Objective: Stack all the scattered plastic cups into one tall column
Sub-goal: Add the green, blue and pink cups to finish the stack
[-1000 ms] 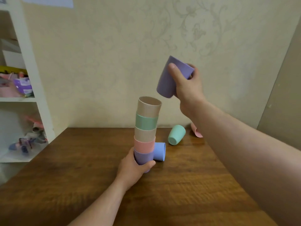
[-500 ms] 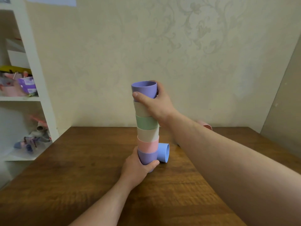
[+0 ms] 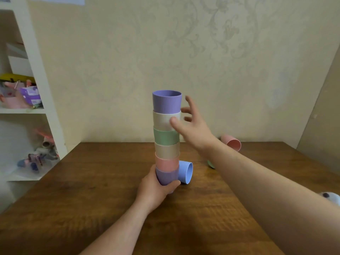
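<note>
Six nested plastic cups now form the column (image 3: 167, 138), its newly seated purple plastic cup (image 3: 167, 101) released by the spread-open right hand (image 3: 191, 124) beside it, while the left hand (image 3: 156, 188) grips its base; three cups remain.

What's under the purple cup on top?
Under the top purple cup sit a beige cup, then green, beige, pink and purple cups. The left hand covers the column's base, so the very bottom is hidden.

cup column (image 3: 167, 137) mid-table (image 3: 92, 208) | lying cup (image 3: 186, 172) right of base | another (image 3: 232, 142) far right
</note>
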`<state>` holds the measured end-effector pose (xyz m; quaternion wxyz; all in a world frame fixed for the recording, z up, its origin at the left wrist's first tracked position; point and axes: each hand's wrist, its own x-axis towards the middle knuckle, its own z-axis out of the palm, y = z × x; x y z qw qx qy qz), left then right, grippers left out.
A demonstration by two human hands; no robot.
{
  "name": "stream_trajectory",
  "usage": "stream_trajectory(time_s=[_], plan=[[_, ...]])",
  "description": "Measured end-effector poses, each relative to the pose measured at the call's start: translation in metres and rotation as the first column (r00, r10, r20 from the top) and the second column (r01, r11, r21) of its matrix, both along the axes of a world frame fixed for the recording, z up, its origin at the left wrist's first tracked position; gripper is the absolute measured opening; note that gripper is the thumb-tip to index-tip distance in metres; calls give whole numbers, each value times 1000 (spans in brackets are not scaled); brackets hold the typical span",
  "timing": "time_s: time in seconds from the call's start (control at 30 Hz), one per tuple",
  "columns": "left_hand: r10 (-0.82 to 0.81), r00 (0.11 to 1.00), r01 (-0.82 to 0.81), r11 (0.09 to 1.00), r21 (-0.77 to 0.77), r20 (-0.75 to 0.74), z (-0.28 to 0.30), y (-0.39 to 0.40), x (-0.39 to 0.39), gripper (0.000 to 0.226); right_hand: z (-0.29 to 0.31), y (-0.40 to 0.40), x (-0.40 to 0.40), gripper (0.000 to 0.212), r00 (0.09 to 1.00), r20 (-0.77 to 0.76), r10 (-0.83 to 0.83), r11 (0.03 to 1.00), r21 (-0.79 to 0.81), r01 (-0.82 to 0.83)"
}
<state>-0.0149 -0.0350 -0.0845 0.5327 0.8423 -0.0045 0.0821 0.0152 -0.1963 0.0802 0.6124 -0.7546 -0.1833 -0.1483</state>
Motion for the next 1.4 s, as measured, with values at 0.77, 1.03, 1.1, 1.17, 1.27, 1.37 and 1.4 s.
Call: stream_trajectory(time_s=[0.77, 1.03, 1.1, 1.17, 1.27, 1.37, 1.4], plan=[[-8, 1000, 8, 999, 54, 5, -4, -12, 30, 86, -126, -152, 82, 101, 733, -420, -536, 813, -491, 313], [5, 1000, -6, 995, 103, 13, 1, -16, 22, 82, -142, -139, 24, 101, 831, -304, -465, 885, -124, 450], [14, 999, -18, 993, 115, 29, 2, -15, 19, 87, -145, -140, 11, 106, 826, -298, -479, 877, -134, 461], [21, 999, -24, 993, 117, 30, 3, -15, 16, 95, -148, -138, 0, 103, 823, -299, -484, 875, -151, 460], [15, 1000, -18, 990, 141, 27, 3, -14, 10, 105, -148, -135, -13, 89, 812, -309, -495, 869, -190, 457], [-5, 1000, 6, 990, 143, -7, 6, -11, 3, 103, -140, -131, -18, 92, 819, -348, -456, 889, -217, 403], [-7, 1000, 9, 991, 133, -16, 6, -10, 1, 104, -134, -130, -18, 92, 825, -353, -441, 897, -202, 393]])
